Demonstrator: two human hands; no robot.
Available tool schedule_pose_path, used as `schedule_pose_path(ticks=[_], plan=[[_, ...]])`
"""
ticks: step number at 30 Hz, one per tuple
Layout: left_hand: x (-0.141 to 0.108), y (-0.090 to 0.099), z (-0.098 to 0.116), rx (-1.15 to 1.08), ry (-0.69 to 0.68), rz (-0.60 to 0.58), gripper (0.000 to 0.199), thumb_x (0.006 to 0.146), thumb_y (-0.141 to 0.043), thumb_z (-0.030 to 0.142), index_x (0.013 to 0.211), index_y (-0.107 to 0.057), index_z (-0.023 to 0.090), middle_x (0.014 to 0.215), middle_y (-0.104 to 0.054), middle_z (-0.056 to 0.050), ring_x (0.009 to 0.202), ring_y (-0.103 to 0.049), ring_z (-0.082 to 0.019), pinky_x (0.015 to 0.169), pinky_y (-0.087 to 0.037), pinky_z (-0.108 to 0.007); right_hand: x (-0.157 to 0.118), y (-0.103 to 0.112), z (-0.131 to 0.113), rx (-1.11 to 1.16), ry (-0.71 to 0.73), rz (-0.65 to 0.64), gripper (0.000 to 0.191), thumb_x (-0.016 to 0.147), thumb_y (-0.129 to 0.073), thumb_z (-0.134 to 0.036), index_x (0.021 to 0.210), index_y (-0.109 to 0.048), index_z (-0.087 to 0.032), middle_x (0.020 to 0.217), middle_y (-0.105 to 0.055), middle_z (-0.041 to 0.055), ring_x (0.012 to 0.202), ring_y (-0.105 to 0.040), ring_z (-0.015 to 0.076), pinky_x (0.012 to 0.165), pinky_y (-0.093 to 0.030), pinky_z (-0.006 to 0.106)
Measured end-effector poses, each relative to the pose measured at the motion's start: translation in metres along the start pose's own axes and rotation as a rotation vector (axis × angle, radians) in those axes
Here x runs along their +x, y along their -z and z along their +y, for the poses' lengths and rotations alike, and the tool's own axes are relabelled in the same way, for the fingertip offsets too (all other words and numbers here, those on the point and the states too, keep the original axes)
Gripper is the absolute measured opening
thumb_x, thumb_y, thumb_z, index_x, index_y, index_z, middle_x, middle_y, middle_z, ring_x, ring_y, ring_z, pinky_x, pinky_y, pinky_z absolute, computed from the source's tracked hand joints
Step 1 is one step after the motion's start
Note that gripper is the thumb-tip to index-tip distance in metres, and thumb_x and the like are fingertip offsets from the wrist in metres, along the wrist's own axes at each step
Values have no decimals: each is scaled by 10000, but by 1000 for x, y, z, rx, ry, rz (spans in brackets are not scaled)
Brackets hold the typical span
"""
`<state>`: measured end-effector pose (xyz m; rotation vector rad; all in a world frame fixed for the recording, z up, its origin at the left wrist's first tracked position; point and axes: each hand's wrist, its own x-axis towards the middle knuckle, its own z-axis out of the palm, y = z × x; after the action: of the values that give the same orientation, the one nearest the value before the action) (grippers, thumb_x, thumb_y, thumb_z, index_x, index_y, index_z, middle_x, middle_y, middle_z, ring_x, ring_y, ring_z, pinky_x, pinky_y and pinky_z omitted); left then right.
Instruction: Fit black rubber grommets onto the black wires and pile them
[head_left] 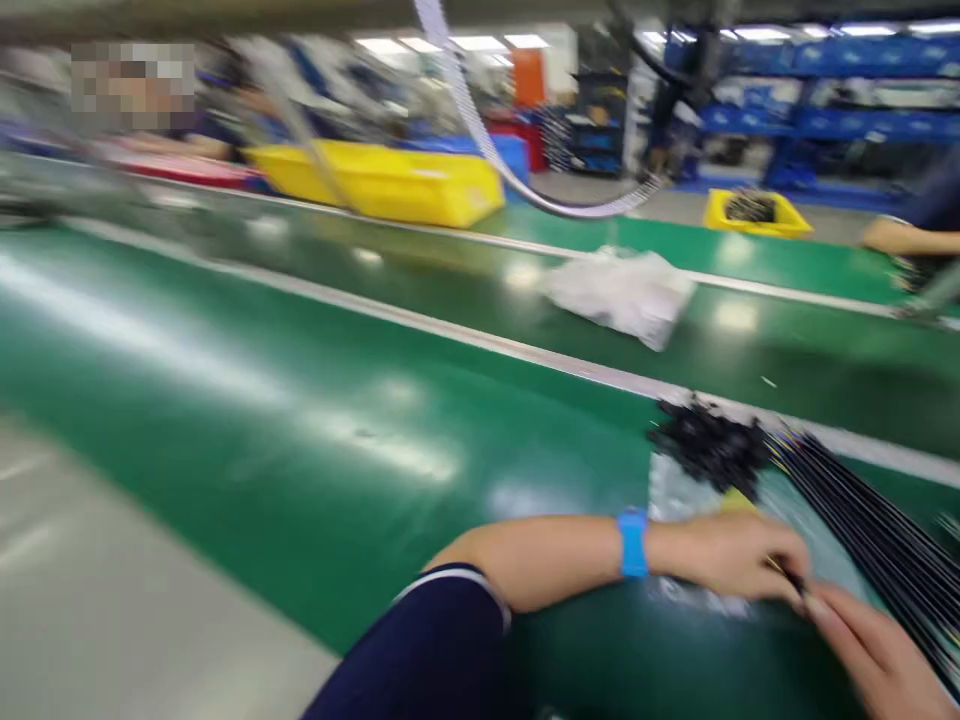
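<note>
Both hands meet at the lower right, fingertips almost touching. My left hand (739, 560), with a blue band (632, 543) on its wrist, is closed in a pinch. Between its fingers sits a small black piece (787, 573) with a thin yellowish strand at it; blur hides its exact kind. From the right, my right hand (874, 640) pinches the other end of this piece with thumb and finger. Just beyond my left hand, a heap of small black parts (709, 440) rests by a clear plastic bag (671, 485). A bundle of black cables (877, 540) with coloured wire ends lies alongside my right hand.
A pale rail (480, 340) divides the green bench (300, 400) from a darker strip behind. A white plastic bag (622, 290) lies there. Farther back are yellow bins (390, 180), another yellow bin (757, 215), and a co-worker's arm (907, 238). A ribbed hose (480, 130) hangs overhead.
</note>
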<state>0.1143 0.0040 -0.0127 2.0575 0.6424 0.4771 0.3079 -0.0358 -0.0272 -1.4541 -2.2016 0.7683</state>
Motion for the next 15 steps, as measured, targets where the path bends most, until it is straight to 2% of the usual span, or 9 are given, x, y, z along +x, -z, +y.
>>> schedule_pose_path(ticks=[1,2,4,6,9,11,13,15], plan=[[1,-3,-4,-1,-16,44,111,801,-627,255,842,-582,162,835,-631,-32,803,-594,-161,721,-468,-247,-10,1,-3,3,-49,-23,330,910,-425,-470,841,-632,-222,817,-641,15,733,-595,156,669,-502,267],[2,-4,-7,-16,-18,85,81,808,-608,234,840,-576,167,836,-625,-35,805,-582,-165,742,-460,-263,-15,1,-7,33,-64,-103,380,933,-368,-451,779,-610,-202,720,-618,11,658,-569,149,619,-476,262],[1,-2,-9,-48,-8,131,28,799,-580,174,820,-561,175,816,-606,-32,803,-561,-169,761,-446,-286,-12,1,-12,69,-71,-114,386,946,-347,-415,732,-572,-186,635,-575,-5,586,-521,129,550,-419,241],[0,3,-8,-115,5,154,41,804,-549,169,842,-545,184,867,-591,-38,844,-547,-174,788,-441,-305,-3,1,-16,40,-35,-7,368,952,-346,-368,713,-554,-181,606,-553,-12,558,-497,113,531,-387,229],[-2,7,-3,-373,78,201,206,782,-585,223,964,-492,194,986,-544,-43,862,-547,-157,773,-460,-296,3,4,-21,-169,101,222,285,946,-373,-293,811,-593,-172,679,-597,18,611,-528,124,586,-392,244],[-2,5,-2,-506,143,197,242,774,-607,293,944,-471,187,907,-524,-18,756,-536,-130,687,-462,-271,1,5,-23,-326,190,320,250,938,-395,-262,871,-614,-163,683,-604,33,621,-535,135,604,-388,259],[-1,4,-3,-518,181,181,199,794,-581,338,847,-474,179,773,-494,18,647,-490,-105,607,-433,-247,-2,5,-23,-415,236,347,246,935,-406,-259,892,-626,-158,656,-594,33,612,-534,140,611,-384,267],[0,4,-4,-445,178,187,165,813,-555,321,790,-485,174,727,-499,25,636,-482,-103,601,-417,-241,-4,5,-23,-401,226,320,268,942,-390,-274,898,-630,-161,674,-607,40,630,-549,141,625,-390,266]])
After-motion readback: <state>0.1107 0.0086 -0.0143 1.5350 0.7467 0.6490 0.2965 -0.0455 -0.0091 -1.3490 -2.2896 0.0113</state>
